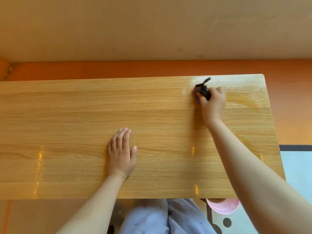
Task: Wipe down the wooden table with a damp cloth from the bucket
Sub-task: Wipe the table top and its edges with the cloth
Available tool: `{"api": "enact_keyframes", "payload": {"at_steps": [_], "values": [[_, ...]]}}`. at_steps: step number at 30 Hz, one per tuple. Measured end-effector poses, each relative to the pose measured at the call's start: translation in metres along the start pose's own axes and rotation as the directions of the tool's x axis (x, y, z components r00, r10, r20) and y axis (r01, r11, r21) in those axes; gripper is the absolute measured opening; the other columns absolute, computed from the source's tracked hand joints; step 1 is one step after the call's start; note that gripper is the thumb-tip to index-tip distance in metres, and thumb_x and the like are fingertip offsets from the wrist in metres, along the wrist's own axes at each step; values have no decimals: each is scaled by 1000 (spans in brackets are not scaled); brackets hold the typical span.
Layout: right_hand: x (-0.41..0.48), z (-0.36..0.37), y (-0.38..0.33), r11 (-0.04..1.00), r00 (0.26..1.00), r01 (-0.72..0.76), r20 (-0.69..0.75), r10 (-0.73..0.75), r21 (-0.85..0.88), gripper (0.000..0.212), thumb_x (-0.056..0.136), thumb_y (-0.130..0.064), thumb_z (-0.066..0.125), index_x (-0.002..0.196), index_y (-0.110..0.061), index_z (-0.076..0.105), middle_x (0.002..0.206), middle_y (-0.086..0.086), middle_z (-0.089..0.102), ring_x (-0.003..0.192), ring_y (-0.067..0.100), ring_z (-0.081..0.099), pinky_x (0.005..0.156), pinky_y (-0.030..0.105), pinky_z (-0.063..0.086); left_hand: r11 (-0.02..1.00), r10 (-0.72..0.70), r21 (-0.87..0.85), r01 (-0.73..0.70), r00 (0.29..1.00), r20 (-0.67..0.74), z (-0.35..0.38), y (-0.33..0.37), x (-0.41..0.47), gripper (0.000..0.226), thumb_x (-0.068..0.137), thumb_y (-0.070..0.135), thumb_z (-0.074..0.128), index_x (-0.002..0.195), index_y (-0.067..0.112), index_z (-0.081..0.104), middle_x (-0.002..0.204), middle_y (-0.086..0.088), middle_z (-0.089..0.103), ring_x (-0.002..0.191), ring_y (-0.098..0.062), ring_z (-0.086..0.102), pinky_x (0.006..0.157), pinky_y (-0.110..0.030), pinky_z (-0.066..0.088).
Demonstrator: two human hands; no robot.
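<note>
The right hand (213,103) is closed around a bunched dark cloth (203,90), pressing it onto the table (84,107) near the far right corner — a grip like this probably lets the palm bear down while the wad stays together. A wet sheen spreads around the cloth and toward the right edge, so that corner looks already wiped; the rest of the top (most of it) looks dry apart from a few glints of reflected light. The left hand (121,153) lies open and flat on the wood near the middle, fingers together, holding nothing — likely a brace for the long reach. The pink bucket (222,206) sits on the floor below the near edge, at the person's right and close by, handy for re-wetting.
</note>
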State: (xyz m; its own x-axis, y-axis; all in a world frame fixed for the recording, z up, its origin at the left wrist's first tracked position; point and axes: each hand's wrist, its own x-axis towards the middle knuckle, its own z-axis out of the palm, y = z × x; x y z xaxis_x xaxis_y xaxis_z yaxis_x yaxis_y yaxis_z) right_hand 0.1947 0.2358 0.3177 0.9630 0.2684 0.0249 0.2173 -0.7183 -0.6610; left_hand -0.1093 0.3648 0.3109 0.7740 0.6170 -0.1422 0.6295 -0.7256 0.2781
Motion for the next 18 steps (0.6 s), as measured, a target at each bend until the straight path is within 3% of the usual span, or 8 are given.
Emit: {"api": "enact_keyframes", "payload": {"at_steps": [3, 7, 10, 13, 18], "values": [[-12, 5, -10, 999, 1000, -14, -8, 14, -40, 15, 81, -17, 65, 86, -3, 63, 91, 13, 55, 88, 29, 51, 68, 21, 26, 1000, 3, 0, -3, 1000, 0, 0, 0, 0, 58, 89, 34, 37, 140, 6, 41, 144, -10, 42, 135, -29, 34, 111, -44, 25], [-66, 48, -63, 975, 949, 212, 225, -221, 64, 15, 77, -15, 70, 86, -6, 63, 86, 7, 54, 81, 21, 48, 65, 28, 35, 1000, 3, 10, -3, 1000, 16, -1, -1, 1, 60, 88, 35, 38, 140, 5, 41, 145, -11, 41, 136, -29, 34, 111, -43, 25], [-62, 64, -86, 945, 900, 313, 289, -327, 93, 21, 78, -20, 71, 92, -5, 64, 87, 6, 53, 84, 20, 47, 66, 30, 38, 1000, 3, 13, -3, 1000, 29, -1, -1, 2, 60, 88, 35, 38, 140, 6, 41, 145, -10, 41, 135, -28, 34, 111, -42, 24], [-14, 56, -75, 966, 934, 241, 249, -257, 95, 18, 79, -18, 69, 91, -5, 65, 88, 7, 52, 86, 24, 49, 69, 31, 36, 1000, 2, 10, -2, 999, 32, 0, -1, 3, 60, 88, 35, 38, 141, 6, 41, 145, -10, 41, 136, -28, 33, 111, -42, 23], [62, 7, -14, 999, 1000, 15, 19, -14, -52, 20, 83, -16, 62, 97, -2, 65, 101, 19, 56, 96, 33, 53, 79, 33, 35, 1000, 12, 9, -12, 999, 34, 2, -3, 2, 60, 89, 34, 38, 141, 5, 40, 145, -11, 41, 136, -28, 33, 112, -41, 22]]}}
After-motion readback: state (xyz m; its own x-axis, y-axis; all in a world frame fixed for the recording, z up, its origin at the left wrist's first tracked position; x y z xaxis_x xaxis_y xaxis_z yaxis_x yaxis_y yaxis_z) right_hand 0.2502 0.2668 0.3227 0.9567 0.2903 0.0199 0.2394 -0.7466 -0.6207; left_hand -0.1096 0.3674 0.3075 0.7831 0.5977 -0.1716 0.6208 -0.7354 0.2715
